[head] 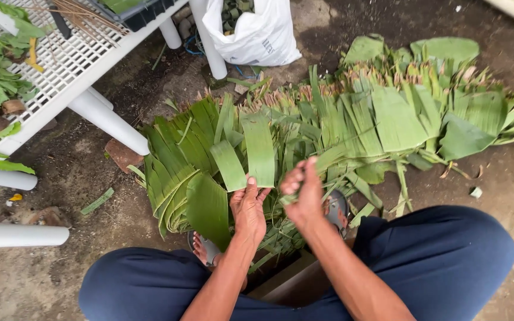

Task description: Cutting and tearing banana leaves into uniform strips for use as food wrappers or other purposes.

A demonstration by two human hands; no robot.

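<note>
- Left hand (249, 209): grip closed on a flat green banana-leaf strip (259, 148), thumb on top.
- Right hand (304, 191): grip pinched on a narrow green leaf sliver (334, 156).
- Beyond both grips: large fan of torn green leaf strips (388, 119) already laid on the dirt floor (78, 166); end point cannot be judged.

Banana-leaf strip (259, 148): flat, broad, bright green, cut square at its near end, lying lengthwise away from the person on top of the leaf pile (352, 119). Left hand (248, 209) pins its near end with thumb and fingers. Pile: many torn green strips fanned in a wide arc on the dirt ground. Right hand (304, 190) pinches a narrow strip (334, 156) just beside it.
</note>
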